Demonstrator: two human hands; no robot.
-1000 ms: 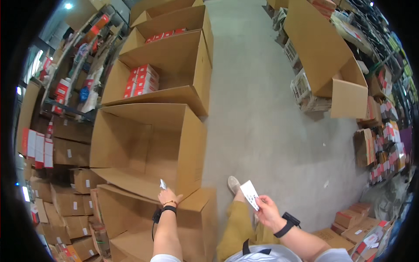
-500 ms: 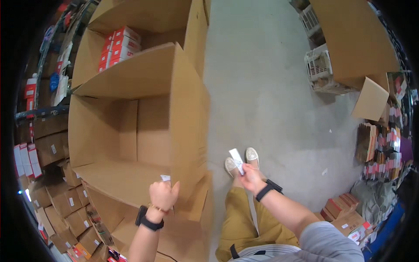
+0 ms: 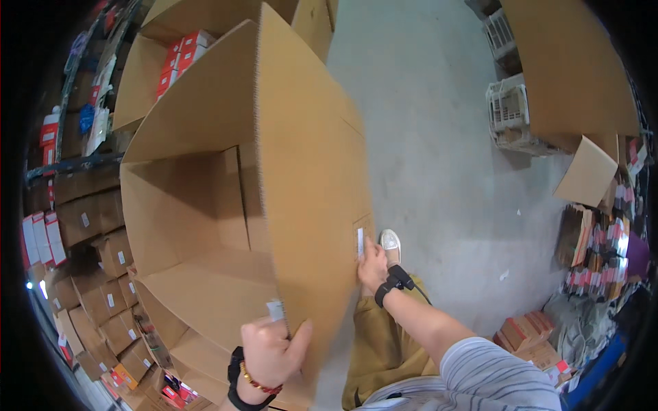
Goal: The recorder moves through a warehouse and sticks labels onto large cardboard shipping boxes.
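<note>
A big open cardboard box (image 3: 312,157) stands in front of me on the left, its open side turned up and its near right wall leaning toward me. My left hand (image 3: 271,349) is closed over the edge of this wall, thumb on the outside. A small white paper slip (image 3: 275,310) sticks up by its fingers, inside the wall. Against the outer face of the same wall, my right hand (image 3: 373,266) has its fingertips on the lower end of a narrow white label (image 3: 360,242). The label lies along the cardboard; whether it is stuck there I cannot tell.
Another large box (image 3: 140,75) holding red-and-white cartons (image 3: 179,60) stands beyond. Racks with brown cartons (image 3: 110,257) line the left. Across the grey floor (image 3: 432,137) are white plastic crates (image 3: 508,109), a large brown box (image 3: 572,68) and stacked small red boxes (image 3: 524,331).
The box has swung right and tilted toward me, with my left hand on its edge. My right hand has carried the white label left onto the box's outer wall.
</note>
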